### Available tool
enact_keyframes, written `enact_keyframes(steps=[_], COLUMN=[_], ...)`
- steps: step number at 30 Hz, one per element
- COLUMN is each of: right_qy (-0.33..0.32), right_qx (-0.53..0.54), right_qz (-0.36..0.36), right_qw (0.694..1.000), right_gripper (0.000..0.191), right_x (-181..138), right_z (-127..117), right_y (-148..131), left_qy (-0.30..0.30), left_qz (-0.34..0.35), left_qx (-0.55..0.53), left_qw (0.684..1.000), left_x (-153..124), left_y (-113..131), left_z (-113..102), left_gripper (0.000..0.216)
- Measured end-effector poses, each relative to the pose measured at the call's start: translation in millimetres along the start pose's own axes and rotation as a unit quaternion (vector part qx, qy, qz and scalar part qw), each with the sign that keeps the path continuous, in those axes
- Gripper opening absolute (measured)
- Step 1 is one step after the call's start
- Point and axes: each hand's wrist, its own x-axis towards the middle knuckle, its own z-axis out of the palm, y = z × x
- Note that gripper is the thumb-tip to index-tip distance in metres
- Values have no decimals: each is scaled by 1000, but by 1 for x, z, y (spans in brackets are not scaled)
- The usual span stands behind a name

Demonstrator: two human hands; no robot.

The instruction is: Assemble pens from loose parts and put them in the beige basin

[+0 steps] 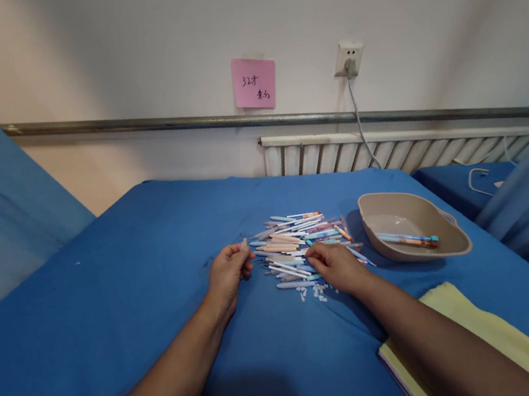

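Observation:
On the blue-covered table lies a loose pile of pens and pen parts (282, 242), with white, blue, orange and clear barrels. At the pile's left edge, my left hand (229, 273) is closed in a pinch on a small pale pen part (245, 245) that pokes up from the fingertips. Over the right half of the pile, my right hand (339, 266) has thumb and fingers pressed together among the pens; what they hold, if anything, is hidden. Several small white pieces (319, 291) are scattered just in front of the pile.
A beige plastic basin (372, 204) with a few assembled pens (408, 238) inside stands right of the pile. Under my right forearm is a folded yellow cloth (484, 330). Behind the blue table (124, 302) are a white radiator (327, 150) and a wall rail (181, 123).

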Motion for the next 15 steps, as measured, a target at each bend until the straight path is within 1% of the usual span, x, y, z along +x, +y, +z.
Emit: enact_keyframes(steps=[9, 15], right_qy=[17, 32], right_qx=[0, 2], right_qz=[-7, -40], right_qw=[1000, 999], right_gripper=[17, 17], right_x=[-1, -3], right_z=[0, -1], right_y=[-2, -5], left_qy=[4, 8], left_qz=[-5, -15], left_qx=[3, -8], left_qw=[1000, 1000], left_x=[-2, -2], left_y=[2, 2], left_z=[1, 2], left_gripper=[40, 39])
